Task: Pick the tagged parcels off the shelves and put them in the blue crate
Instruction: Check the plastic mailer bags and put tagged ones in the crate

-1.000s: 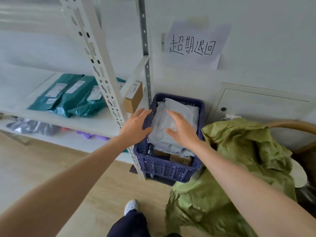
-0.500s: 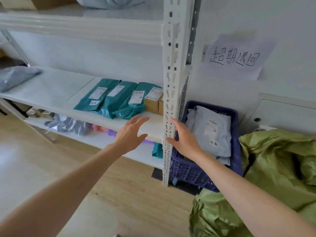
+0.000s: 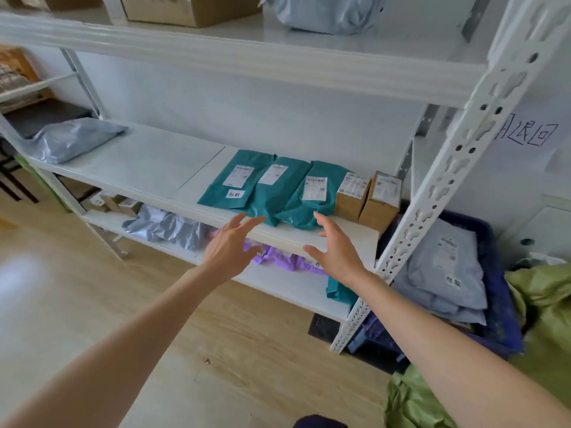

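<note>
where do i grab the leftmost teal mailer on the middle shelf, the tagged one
Pinch the near edge of the flat teal plastic mailer, from the white shelf front, by its free left corner: it lies flat, and its right side meets the neighbouring teal mailer.

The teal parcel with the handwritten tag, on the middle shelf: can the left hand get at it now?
Probably yes. The left hand is open and empty, hovering at the front edge of the shelf just before the tagged teal parcel, and nothing lies between them.

teal parcels | blue crate | white shelf | brown boxes
</note>
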Demonstrator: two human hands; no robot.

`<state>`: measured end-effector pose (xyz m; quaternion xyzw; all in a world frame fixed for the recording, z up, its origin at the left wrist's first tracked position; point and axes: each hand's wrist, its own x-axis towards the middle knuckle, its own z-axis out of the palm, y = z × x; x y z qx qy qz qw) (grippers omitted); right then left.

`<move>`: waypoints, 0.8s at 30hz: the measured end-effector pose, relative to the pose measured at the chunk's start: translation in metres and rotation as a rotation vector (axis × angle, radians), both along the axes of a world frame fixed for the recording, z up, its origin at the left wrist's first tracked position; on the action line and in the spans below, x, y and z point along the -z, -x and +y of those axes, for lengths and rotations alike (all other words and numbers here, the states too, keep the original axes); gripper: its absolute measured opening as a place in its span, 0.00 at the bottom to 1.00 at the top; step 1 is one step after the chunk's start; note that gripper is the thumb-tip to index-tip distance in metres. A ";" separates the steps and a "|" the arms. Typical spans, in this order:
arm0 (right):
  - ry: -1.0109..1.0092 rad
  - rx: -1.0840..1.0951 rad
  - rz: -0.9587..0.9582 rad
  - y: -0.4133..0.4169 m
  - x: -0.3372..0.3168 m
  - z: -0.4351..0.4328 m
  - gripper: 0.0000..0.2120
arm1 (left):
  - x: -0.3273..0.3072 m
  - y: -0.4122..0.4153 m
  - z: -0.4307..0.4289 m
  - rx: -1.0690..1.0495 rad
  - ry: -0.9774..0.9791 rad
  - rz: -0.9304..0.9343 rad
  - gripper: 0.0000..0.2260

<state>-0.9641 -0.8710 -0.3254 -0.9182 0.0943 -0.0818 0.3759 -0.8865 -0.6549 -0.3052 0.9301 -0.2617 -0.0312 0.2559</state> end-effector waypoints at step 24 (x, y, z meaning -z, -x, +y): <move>-0.097 0.080 0.074 -0.225 0.046 0.055 0.34 | 0.048 -0.227 0.044 -0.063 0.044 0.156 0.27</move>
